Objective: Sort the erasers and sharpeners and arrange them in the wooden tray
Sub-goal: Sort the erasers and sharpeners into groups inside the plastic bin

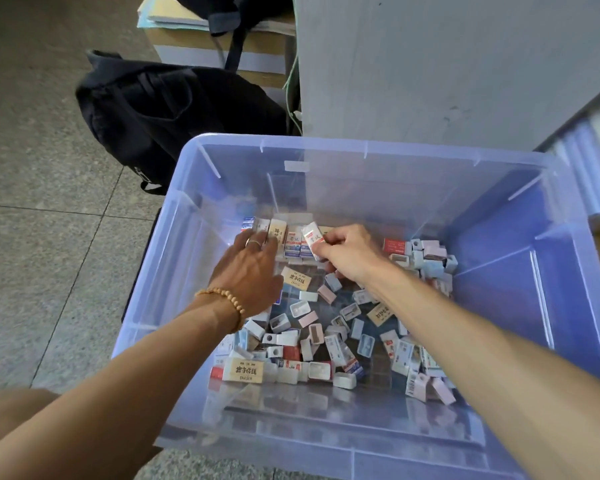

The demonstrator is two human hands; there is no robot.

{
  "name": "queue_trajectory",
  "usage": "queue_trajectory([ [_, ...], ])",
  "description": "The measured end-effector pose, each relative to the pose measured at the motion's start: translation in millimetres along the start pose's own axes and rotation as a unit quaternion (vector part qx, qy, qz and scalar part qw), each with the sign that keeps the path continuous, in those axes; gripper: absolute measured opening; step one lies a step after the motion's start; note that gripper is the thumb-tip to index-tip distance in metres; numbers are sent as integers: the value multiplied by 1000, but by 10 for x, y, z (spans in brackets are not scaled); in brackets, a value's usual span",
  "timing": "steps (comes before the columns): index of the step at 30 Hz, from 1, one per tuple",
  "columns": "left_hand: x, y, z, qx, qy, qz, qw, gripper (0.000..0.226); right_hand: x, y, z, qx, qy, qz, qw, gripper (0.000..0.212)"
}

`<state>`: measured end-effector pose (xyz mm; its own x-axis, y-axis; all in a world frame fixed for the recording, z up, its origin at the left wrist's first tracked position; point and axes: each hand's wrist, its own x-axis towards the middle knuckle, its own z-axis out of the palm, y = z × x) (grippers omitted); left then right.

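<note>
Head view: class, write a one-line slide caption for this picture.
Inside a clear blue plastic bin, the right hand pinches a white paper-sleeved eraser while the left hand rests by the upright eraser row.

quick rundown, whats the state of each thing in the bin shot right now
plastic bin: lid off, partly filled
row of erasers: lined up on edge at the far side
loose erasers and sharpeners: unsorted, scattered
left hand: fingers straight, resting against the row
right hand: pinching a red and white eraser, tilted, at the row's end
black backpack: slumped on the floor
</note>
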<state>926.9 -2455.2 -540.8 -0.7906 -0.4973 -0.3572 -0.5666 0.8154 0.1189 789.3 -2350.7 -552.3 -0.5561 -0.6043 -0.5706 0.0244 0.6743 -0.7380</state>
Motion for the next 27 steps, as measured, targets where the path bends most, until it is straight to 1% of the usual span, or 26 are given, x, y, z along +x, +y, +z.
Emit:
queue_trajectory([
  [2, 19, -18, 26, 9, -9, 8, 1000, 65, 48, 4, 28, 11, 8, 2, 1000, 12],
  [5, 24, -28, 73, -17, -13, 10, 1000, 70, 133, 35, 103, 32, 22, 10, 999, 19],
  [7, 31, -27, 83, -29, -8, 7, 1000, 68, 172, 21, 153, 52, 30, 13, 998, 16],
  [9, 35, -32, 75, -43, 4, 0, 999, 63, 217, 10, 210, 77, 45, 15, 996, 5],
  [12, 34, -51, 80, -48, 17, -9, 999, 57, 287, -4, 316, 79, 64, 23, 995, 10],
  [14, 37, -59, 87, -39, 16, -12, 999, 56, 332, -14, 386, 43, 77, 9, 996, 18],
  [15, 40, -61, 91, -36, 14, -13, 999, 56, 349, -13, 412, -8, 82, -7, 997, 20],
  [16, 45, -64, 93, -35, 12, -12, 999, 56, 350, -18, 425, -84, 86, -33, 992, 20],
  [18, 44, -65, 95, -42, 14, -13, 999, 58, 318, -34, 447, -214, 114, -96, 965, 20],
  [19, 41, -64, 99, -50, 19, -12, 999, 60, 303, -30, 450, -243, 130, -120, 954, 23],
  [22, 57, -69, 120, -57, 21, -1, 998, 70, 256, 24, 427, -239, 128, -150, 951, 28],
  [25, 89, -75, 132, -60, 7, -3, 998, 67, 210, 98, 368, -294, 84, -197, 931, 37],
  [27, 108, -78, 130, -59, 1, -3, 998, 66, 221, 112, 350, -295, 78, -218, 927, 35],
])
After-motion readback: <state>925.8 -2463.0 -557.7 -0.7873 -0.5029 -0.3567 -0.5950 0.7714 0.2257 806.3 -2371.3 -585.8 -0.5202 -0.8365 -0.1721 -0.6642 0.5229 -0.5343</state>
